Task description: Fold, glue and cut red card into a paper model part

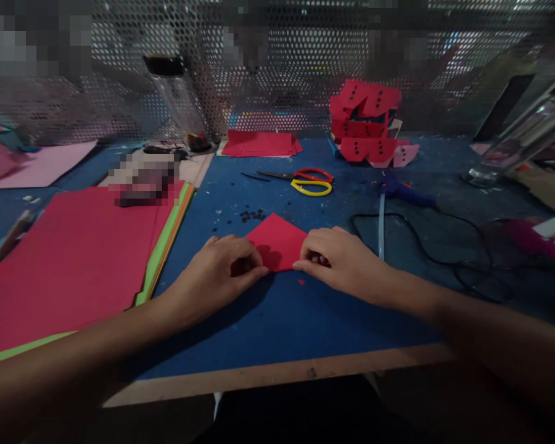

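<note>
Both hands pinch the red paper (280, 237) with thumb and fingertips together: the left hand (226, 262) at about eight o'clock, the right hand (340, 256) at about four. The paper lies on the blue table (240, 333), straight in front of the person, its peak pointing to twelve and its near edge at six between the two thumbs. How many layers it has, I cannot tell.

The step in hand looks like lining up or creasing that near edge. To do it well, hold both corners level, pull gently and evenly, and check that the layers, if there are several, meet before pressing. Then run a thumb from the middle toward three and nine, firmly, against the table.

Just outside the paper, a red scrap (301, 282) sits near five and loose black bits (246, 214) near ten; either could slip under and spoil a flat press. The scissors (290, 177) at twelve and the glue gun (411, 192) at two lie apart from the paper, leaving the hands room.
</note>
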A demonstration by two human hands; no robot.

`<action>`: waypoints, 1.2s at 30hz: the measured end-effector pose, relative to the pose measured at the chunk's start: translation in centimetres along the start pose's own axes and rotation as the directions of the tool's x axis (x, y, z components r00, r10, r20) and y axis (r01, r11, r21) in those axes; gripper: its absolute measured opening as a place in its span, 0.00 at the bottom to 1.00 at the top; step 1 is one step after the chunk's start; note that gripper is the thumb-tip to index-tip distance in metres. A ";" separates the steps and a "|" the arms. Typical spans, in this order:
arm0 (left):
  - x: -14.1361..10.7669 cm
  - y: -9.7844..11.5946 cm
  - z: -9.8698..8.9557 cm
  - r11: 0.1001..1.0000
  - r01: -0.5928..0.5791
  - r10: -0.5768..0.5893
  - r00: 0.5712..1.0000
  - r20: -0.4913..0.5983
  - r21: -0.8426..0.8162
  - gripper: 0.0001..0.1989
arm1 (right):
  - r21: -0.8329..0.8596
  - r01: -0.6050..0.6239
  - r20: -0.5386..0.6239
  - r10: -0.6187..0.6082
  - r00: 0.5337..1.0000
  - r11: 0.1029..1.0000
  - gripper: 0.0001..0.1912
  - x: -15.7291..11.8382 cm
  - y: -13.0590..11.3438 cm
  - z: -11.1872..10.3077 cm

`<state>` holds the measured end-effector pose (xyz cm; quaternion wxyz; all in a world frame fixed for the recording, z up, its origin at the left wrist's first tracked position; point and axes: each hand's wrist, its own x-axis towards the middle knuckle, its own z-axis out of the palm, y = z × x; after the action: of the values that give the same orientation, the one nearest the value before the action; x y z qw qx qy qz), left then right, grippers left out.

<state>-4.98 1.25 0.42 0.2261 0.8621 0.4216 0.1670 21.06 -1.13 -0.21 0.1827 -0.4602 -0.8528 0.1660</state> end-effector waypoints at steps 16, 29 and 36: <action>-0.5 -0.6 0.6 0.984 -0.118 0.125 0.991 -0.043 0.134 0.06 | -0.116 -0.055 -0.006 0.055 0.998 0.992 0.12 0.1 -0.7 -0.3; -0.7 -0.7 0.6 0.970 -0.143 0.155 0.987 -0.044 0.198 0.07 | -0.154 -0.032 -0.022 0.029 0.999 0.988 0.10 -0.1 -0.6 -0.2; -0.8 -0.7 0.2 0.971 -0.118 0.125 0.992 -0.024 0.210 0.08 | -0.151 -0.032 -0.019 0.029 0.999 0.988 0.09 0.0 -0.5 -0.2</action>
<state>-5.79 0.94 -0.17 0.1161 0.9020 0.3873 0.1513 20.76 -1.42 0.17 0.1516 -0.4872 -0.8542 0.0997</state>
